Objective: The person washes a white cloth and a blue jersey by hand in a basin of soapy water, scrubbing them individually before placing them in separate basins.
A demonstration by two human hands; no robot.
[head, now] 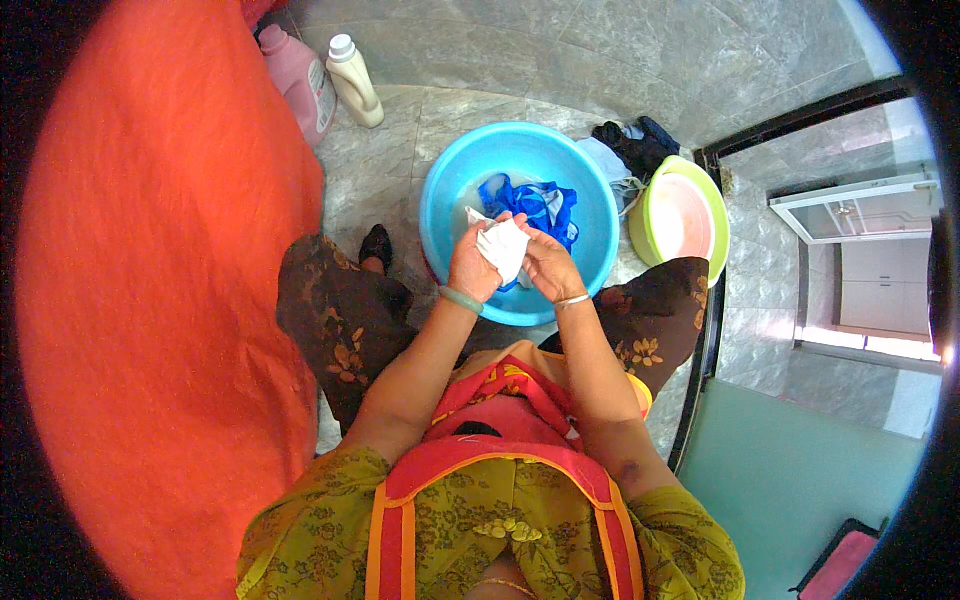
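Note:
A light blue plastic basin (439,187) stands on the floor between my knees, with some water in it. Over its near half, a white cloth (504,247) lies across the palm and fingers of my left hand (474,262), which wears a green bangle. My right hand (551,264), with a silver bangle, has its fingers at the right edge of that cloth. Beyond both hands a wet blue garment (534,202) with pale parts lies in the basin. The cloth covers part of my fingers.
A green bucket (721,217) with something pink inside stands right of the basin, beside dark garments (637,150) and a pale blue garment (604,159). A pink jug (300,82) and a cream bottle (356,86) stand far left. Red-orange fabric (165,300) hangs at left; a door frame (709,315) is right.

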